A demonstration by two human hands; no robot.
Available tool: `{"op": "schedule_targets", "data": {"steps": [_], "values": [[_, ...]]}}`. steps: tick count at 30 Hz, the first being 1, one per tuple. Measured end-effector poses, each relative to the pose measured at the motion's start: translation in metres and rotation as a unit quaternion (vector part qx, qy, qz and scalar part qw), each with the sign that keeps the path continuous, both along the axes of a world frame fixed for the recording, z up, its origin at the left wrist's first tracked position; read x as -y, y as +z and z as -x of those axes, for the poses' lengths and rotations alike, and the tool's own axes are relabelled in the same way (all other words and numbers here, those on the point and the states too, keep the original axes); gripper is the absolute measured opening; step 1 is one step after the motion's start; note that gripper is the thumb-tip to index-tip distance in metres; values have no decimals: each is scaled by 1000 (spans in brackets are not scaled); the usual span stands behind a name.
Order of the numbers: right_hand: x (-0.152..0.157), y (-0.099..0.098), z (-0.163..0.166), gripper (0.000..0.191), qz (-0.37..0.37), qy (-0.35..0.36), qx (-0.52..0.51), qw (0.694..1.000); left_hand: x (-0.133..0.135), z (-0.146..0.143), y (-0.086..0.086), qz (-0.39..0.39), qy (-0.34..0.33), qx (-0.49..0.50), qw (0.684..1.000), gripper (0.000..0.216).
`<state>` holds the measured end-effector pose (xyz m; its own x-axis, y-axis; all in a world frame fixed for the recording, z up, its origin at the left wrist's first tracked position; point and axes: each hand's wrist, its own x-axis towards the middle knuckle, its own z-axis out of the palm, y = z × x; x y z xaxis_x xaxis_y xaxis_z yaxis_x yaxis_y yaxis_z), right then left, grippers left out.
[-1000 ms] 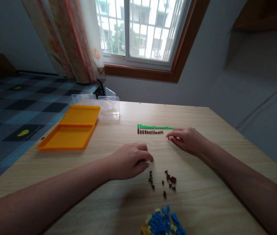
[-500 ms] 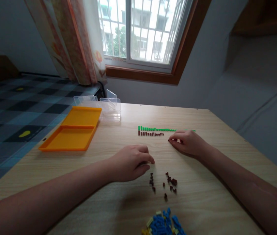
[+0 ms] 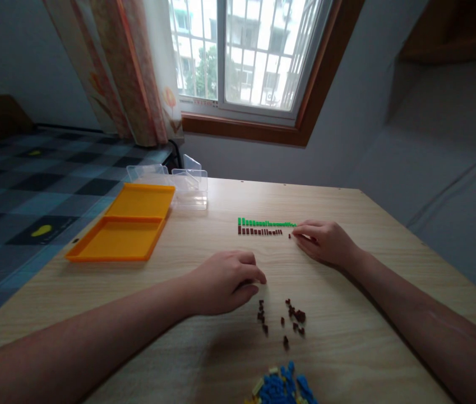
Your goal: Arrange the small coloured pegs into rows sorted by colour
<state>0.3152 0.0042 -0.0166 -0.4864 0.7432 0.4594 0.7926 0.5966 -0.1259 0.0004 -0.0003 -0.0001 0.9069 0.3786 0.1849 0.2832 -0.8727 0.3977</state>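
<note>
My right hand (image 3: 320,240) rests on the table with its thumb and fingers loosely apart. Just left of its fingertips a small brown brick (image 3: 289,236) lies on the wood, seemingly free of them. That brick is at the right end of a row of brown bricks (image 3: 258,230). Behind runs a row of green bricks (image 3: 263,223), its right end covered by my right hand. My left hand (image 3: 227,282) holds nothing, fingers bent, thumb and index apart. Loose brown bricks (image 3: 300,316) lie scattered nearer to me, right of and below my left hand.
A pile of blue and pale yellow bricks (image 3: 280,387) sits at the near edge of view. On the left lies an open orange box (image 3: 114,238), with clear plastic containers (image 3: 193,193) behind it. A checkered bed (image 3: 14,196) adjoins the table's left side.
My right hand has shifted slightly away from me, and the small brown brick that was at its fingertips now lies beside them near the row. My left hand is almost unmoved.
</note>
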Motion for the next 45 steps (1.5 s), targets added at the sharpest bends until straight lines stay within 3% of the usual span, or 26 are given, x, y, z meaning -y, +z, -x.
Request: {"op": "schedule_targets", "data": {"steps": [16, 45], "values": [[0, -5, 3, 23, 14, -43, 0, 999, 0, 0, 1, -2, 3, 3, 1000, 23], [-2, -9, 20, 24, 26, -46, -11, 999, 1, -1, 2, -3, 8, -4, 1000, 23]]}}
